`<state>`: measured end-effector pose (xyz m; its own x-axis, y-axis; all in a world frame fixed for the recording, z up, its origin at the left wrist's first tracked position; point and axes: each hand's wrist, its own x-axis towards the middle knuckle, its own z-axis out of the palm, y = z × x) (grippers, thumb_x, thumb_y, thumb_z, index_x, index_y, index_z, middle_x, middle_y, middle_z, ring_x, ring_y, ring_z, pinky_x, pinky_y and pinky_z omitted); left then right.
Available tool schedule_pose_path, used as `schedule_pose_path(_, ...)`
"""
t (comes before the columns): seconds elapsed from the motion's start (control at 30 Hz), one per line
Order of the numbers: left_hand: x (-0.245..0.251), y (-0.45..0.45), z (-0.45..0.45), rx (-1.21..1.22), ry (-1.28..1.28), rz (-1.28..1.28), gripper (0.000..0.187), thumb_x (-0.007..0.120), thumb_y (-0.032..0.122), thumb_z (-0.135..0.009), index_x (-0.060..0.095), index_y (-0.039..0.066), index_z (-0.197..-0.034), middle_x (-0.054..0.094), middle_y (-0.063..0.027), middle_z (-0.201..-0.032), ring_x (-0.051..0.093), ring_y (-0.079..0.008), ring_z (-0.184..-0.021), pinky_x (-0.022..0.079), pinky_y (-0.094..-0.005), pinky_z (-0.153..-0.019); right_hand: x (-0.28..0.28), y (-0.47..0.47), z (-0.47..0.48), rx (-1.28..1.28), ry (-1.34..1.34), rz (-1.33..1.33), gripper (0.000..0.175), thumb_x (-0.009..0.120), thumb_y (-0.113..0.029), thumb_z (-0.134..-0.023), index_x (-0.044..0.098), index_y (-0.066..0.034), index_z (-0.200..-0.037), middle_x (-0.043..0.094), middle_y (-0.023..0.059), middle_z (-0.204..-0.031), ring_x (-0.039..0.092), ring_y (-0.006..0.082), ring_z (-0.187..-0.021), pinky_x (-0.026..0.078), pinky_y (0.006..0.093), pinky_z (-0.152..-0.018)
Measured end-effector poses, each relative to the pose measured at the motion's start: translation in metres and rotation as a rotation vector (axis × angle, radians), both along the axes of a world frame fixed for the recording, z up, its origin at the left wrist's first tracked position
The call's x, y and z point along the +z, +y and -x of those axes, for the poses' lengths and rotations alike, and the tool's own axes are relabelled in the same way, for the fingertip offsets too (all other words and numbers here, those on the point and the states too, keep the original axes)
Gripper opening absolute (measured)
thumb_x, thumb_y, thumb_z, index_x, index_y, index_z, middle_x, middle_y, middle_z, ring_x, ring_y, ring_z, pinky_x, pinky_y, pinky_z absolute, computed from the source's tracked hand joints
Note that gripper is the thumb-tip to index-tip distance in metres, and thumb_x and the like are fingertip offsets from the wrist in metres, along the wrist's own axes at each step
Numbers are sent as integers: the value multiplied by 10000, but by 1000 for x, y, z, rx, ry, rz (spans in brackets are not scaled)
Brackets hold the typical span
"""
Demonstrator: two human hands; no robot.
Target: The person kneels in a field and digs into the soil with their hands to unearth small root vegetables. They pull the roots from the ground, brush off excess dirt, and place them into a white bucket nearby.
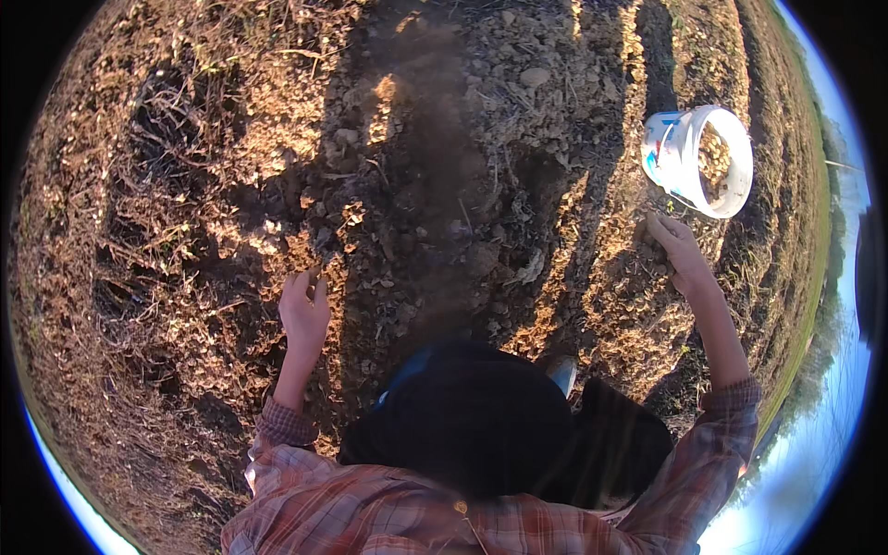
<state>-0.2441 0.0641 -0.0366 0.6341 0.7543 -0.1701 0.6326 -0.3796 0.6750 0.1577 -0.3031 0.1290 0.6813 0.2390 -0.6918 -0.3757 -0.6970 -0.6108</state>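
On the left, my left hand [305,309] reaches down to the broken brown soil [298,250], fingers bent with a gap beside the thumb. Dark soil blends with the fingertips, so whether they pinch anything is unclear. My right hand [676,250] is stretched out to the right, fingers drawn together, just below a white plastic bucket [673,156] and apart from it. Anything within those fingers is hidden. The bucket lies tilted, its mouth facing right, and bears blue and red print. Inside are many small tan pieces [713,163], possibly unshelled peanuts.
Dry uprooted plants and stems [166,125] cover the ground at left. A shaded furrow [430,173] with clods and a pale stone [534,76] runs up the middle. My dark-clothed legs [485,416] and a shoe tip [563,374] are below. Crop rows extend right towards trees.
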Motion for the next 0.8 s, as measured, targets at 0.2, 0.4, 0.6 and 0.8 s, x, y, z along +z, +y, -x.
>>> schedule_pose_path(0.2,26,-17,-88,-334,-155,-71,164,682,-44,-870,684,0,-1028,665,-157,-917,657,-283,-800,506,-340,-703,21,-129,-148,-498,-333,-277,431,628,-434,-1003,640,-28,-1147,606,39,-912,538,79,-703,443,222,-547)
schedule_pose_path(0.4,92,-55,-146,-571,-22,-55,170,681,-35,-878,687,13,-1041,678,-130,-967,685,-285,-853,535,-356,-707,-14,-202,-269,-594,-494,-634,889,639,-621,-911,340,-59,-1532,306,242,-1550,407,416,-1351,418,621,-1015)
schedule_pose_path(0.6,155,-90,-181,-686,258,-447,234,748,79,-849,646,32,-1055,658,-149,-907,678,-331,-785,541,-401,-688,-57,-234,-213,-370,-816,-552,373,777,-260,-893,625,-43,-1156,682,100,-1086,632,192,-1020,471,326,-930)
schedule_pose_path(0.8,177,-113,-260,-819,635,-603,164,613,129,-909,506,6,-892,591,-160,-751,583,-308,-623,472,-418,-594,-136,-203,-91,-145,-516,-491,211,788,-194,-883,614,-76,-866,558,-67,-770,480,28,-718,387,214,-661)
